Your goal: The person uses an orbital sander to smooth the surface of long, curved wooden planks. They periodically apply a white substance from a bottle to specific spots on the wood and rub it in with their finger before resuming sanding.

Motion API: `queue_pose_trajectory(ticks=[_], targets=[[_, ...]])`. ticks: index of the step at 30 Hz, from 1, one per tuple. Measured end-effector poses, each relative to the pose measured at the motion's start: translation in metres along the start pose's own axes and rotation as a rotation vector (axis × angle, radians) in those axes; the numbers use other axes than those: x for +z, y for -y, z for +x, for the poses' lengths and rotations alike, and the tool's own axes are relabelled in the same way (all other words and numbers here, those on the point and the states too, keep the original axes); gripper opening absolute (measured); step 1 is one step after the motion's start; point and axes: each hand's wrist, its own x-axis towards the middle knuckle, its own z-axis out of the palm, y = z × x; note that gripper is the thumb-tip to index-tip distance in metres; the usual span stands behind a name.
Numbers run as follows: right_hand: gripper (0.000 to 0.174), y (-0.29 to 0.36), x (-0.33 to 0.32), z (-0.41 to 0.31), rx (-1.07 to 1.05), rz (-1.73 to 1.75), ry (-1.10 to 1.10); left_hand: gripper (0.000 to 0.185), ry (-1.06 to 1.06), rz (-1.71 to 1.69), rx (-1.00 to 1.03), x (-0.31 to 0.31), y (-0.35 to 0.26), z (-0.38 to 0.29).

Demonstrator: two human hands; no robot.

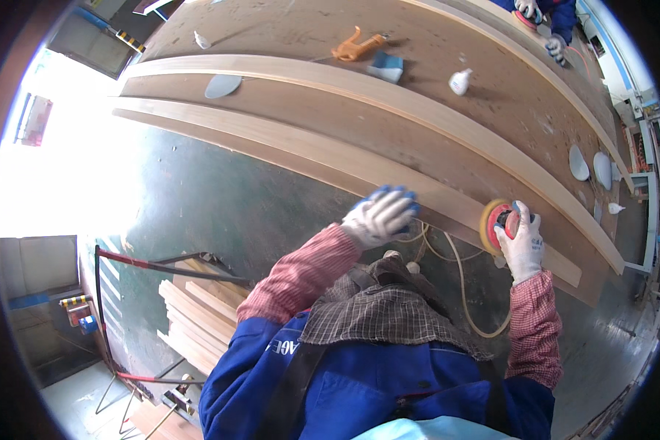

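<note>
My right hand [523, 245], in a white work glove with blue fingertips, grips a red pneumatic disc sander [505, 223]. The sander is tilted, its yellowish pad facing left, over the right part of the nearest long wooden board [308, 140]. I cannot tell whether the pad touches the wood. A pale air hose [465, 297] loops below that hand. Gloved and slightly blurred, my left hand [382, 214] is flat with nothing in it, at the near edge of the same board; contact is unclear.
Beyond lies a second long board [363, 91]. The worktable [286, 27] also bears an orange air blow gun [357, 47], a blue-grey pad [386, 67], a white bottle [460, 82] and a grey disc [223, 86]. A co-worker's gloved hand [556, 48] is at far right. Wood strips [198, 324] stand lower left.
</note>
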Motion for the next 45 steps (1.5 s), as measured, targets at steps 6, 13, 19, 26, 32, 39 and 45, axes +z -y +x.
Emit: queue_pose_trajectory(ticks=[6, 13, 19, 26, 32, 39, 45], targets=[[0.073, 0.117, 0.005, 0.018, 0.036, -0.048, 0.008, 0.101, 0.084, 0.546, -0.524, -0.160, 0.162, -0.152], [0.069, 0.237, 0.021, 0.036, -0.133, 0.005, 0.043, 0.083, 0.312, 0.302, -0.313, -0.168, 0.253, -0.149], [0.069, 0.336, 0.031, 0.060, -0.373, -0.051, 0.093, 0.051, 0.081, 0.338, -0.338, -0.141, 0.259, -0.140], [0.067, 0.407, 0.034, 0.075, -0.519, -0.099, 0.171, 0.048, 0.029, 0.283, -0.349, -0.138, 0.260, -0.148], [0.070, 0.412, 0.033, 0.079, -0.577, -0.045, 0.142, 0.047, 0.042, 0.292, -0.338, -0.135, 0.261, -0.152], [0.067, 0.411, 0.026, 0.075, -0.430, -0.257, 0.321, 0.049, 0.059, 0.298, -0.339, -0.133, 0.262, -0.154], [0.068, 0.413, 0.029, 0.078, -0.602, -0.183, 0.241, 0.050, 0.049, 0.295, -0.334, -0.133, 0.261, -0.154]])
